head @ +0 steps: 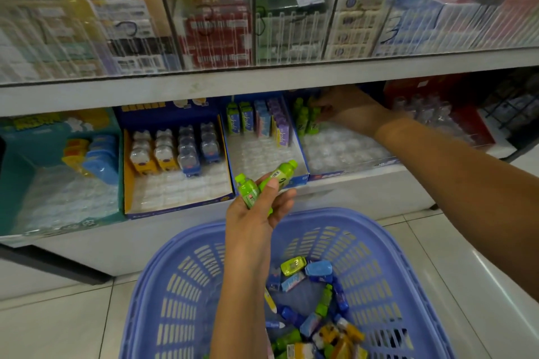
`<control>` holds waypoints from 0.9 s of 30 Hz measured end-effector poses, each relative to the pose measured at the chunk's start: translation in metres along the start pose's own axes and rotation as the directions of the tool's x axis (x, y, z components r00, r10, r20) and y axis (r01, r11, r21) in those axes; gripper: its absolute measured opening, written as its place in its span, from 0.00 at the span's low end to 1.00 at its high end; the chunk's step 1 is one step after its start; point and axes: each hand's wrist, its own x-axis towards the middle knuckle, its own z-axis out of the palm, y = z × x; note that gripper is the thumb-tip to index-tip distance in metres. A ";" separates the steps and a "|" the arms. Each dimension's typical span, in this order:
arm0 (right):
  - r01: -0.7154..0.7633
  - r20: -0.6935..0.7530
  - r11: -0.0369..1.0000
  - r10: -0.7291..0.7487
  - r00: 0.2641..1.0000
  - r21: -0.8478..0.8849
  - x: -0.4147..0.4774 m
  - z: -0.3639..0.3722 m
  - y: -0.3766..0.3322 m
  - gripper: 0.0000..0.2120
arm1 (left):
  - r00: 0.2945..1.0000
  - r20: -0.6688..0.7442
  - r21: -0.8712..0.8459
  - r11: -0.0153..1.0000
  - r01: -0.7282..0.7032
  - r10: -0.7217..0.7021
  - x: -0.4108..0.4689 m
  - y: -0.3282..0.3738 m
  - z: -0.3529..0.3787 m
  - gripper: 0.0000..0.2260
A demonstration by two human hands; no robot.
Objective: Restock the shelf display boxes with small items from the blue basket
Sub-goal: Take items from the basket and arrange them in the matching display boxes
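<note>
Right hand [341, 109] grips a green bottle [313, 119] at the display box [303, 154] back row; left hand [256, 207] holds two spare bottles [262, 183]. Seat it upright in the blister tray [344, 151] pocket beside its neighbours, then feed from left.

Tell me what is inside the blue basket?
The blue basket holds loose small items: green, blue and yellow. The left forearm covers the part beneath it, so anything there is hidden.

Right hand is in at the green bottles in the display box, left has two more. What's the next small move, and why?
Probably draw the right hand back from the green bottles in the display box and take one of the two green bottles from the left hand. That box's clear tray shows open slots in front of the standing row, and the left hand's grip already offers matching stock above the blue basket.
</note>
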 end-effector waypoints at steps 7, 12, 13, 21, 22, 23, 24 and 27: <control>-0.074 -0.006 0.997 0.074 0.997 -0.012 -0.009 -0.001 -0.011 0.21 | 0.994 0.043 -0.123 0.987 0.102 -0.097 -0.012 0.008 0.009 0.10; 0.012 -0.298 0.982 0.046 0.953 0.191 -0.054 0.005 -0.037 0.18 | 0.990 0.027 -0.175 0.974 0.144 -0.141 -0.019 0.012 0.004 0.10; 0.059 -0.270 0.917 0.054 0.961 0.394 -0.069 0.006 -0.044 0.12 | 0.987 0.029 -0.183 0.970 0.160 -0.157 -0.020 0.012 0.004 0.11; 0.128 -0.087 0.622 -0.096 0.992 0.773 -0.139 0.018 -0.080 0.13 | 0.983 0.095 -0.093 0.982 0.164 -0.156 -0.027 0.014 0.011 0.11; 0.140 -0.108 0.649 -0.089 0.990 0.748 -0.138 0.015 -0.078 0.12 | 0.987 0.083 -0.035 0.989 0.144 -0.141 -0.028 0.014 0.013 0.11; 0.167 -0.145 0.698 -0.091 0.985 0.696 -0.135 0.011 -0.074 0.11 | 0.991 0.059 0.041 0.992 0.120 -0.122 -0.028 0.014 0.014 0.11; 0.189 -0.199 0.759 -0.080 0.977 0.623 -0.130 0.005 -0.065 0.11 | 0.995 0.031 0.126 0.988 0.094 -0.099 -0.028 0.013 0.014 0.12; 0.092 -0.355 0.878 0.093 0.930 0.470 -0.098 -0.011 -0.023 0.18 | 0.999 -0.008 0.296 0.954 0.052 -0.052 -0.027 0.014 0.011 0.13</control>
